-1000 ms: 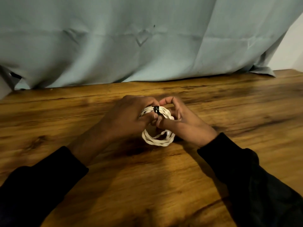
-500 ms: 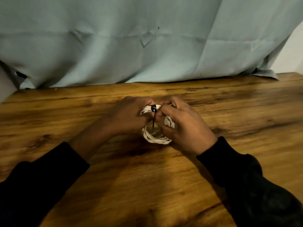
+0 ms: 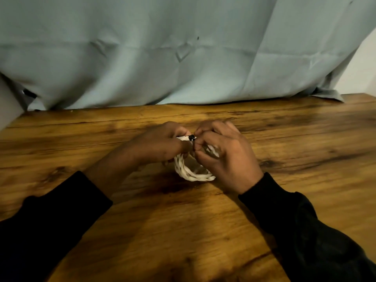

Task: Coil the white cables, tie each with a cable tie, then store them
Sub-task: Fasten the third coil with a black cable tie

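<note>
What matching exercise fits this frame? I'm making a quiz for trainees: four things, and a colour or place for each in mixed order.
Things:
1. coiled cable
2. cable tie
3. curtain
4. table

Descriptions:
A. pale blue, hanging behind
B. white, held between both hands
C. brown wood grain
D. black, at the coil's top

Pairs: 1-B, 2-D, 3-A, 4-C

White cable coil (image 3: 193, 174), blk tie (image 3: 191, 137); brown wood-grain table (image 3: 183, 231); pale blue-grey cloth (image 3: 162, 58); blk sleeves (image 3: 295, 231).
</note>
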